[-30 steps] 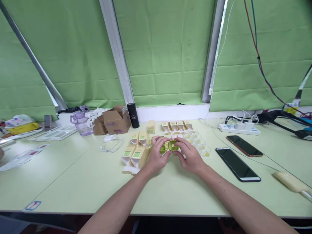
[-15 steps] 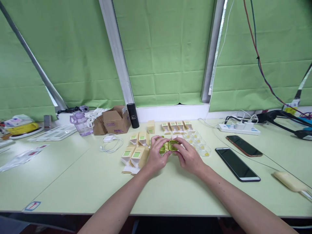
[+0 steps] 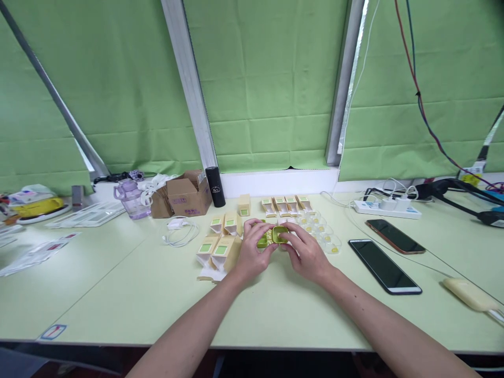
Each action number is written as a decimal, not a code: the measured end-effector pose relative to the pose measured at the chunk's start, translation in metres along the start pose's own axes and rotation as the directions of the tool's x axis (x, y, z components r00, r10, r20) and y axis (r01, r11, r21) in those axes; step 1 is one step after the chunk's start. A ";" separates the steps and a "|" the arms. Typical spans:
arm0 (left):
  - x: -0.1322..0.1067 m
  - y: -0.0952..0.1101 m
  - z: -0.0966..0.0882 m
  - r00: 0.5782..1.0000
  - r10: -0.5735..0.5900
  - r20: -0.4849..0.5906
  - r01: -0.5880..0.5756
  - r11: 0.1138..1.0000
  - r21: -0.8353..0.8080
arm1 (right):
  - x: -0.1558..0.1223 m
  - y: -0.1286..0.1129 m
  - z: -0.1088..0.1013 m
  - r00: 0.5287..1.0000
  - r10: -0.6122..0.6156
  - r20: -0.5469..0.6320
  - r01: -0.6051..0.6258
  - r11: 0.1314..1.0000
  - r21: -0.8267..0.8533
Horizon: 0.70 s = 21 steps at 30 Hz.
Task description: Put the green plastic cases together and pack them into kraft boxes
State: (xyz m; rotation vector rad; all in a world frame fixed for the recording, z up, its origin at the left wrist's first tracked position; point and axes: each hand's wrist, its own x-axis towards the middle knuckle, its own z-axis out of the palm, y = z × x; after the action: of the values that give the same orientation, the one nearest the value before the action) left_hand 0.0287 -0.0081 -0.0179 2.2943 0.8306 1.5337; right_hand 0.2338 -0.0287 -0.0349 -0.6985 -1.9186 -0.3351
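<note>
A small green case [image 3: 279, 229] sits open between two hands at the center of the frame. Its right half is a rounded, shiny square with a hollow facing me; paler yellow parts show at its left, and the left half is partly hidden by fingers. The left hand [image 3: 253, 253] clamps fingers and thumb on the left half; the right hand [image 3: 309, 254] grips the right half, one finger bent into the hollow. Cream boxes [image 3: 228, 251] stand left of center, a clear plastic tray [image 3: 327, 239] right of center.
</note>
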 end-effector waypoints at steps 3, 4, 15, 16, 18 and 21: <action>0.000 0.000 0.000 1.000 0.006 -0.001 -0.006 1.000 0.003 | 0.000 -0.001 0.000 1.000 -0.008 -0.010 0.008 1.000 -0.003; 0.000 0.000 0.000 1.000 0.008 -0.001 -0.008 1.000 0.006 | 0.000 -0.001 0.000 1.000 -0.009 -0.011 0.009 1.000 -0.004; 0.000 0.002 -0.001 1.000 -0.005 0.002 0.005 1.000 0.025 | -0.002 0.000 0.001 1.000 0.015 0.000 -0.015 1.000 0.006; 0.000 0.002 -0.001 1.000 -0.007 0.004 0.007 1.000 0.025 | -0.002 0.000 0.001 1.000 0.013 0.005 -0.013 1.000 0.003; 0.000 0.002 -0.001 1.000 -0.007 0.005 0.007 1.000 0.024 | -0.001 0.000 0.001 1.000 0.006 0.008 -0.006 1.000 -0.006; 0.000 0.002 -0.001 1.000 0.002 -0.001 -0.002 1.000 0.021 | 0.001 -0.002 0.000 1.000 0.008 0.003 -0.008 1.000 -0.003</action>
State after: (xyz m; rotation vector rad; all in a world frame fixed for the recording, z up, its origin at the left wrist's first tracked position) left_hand 0.0288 -0.0098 -0.0168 2.3101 0.8485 1.5345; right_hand 0.2325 -0.0298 -0.0344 -0.7091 -1.9175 -0.3320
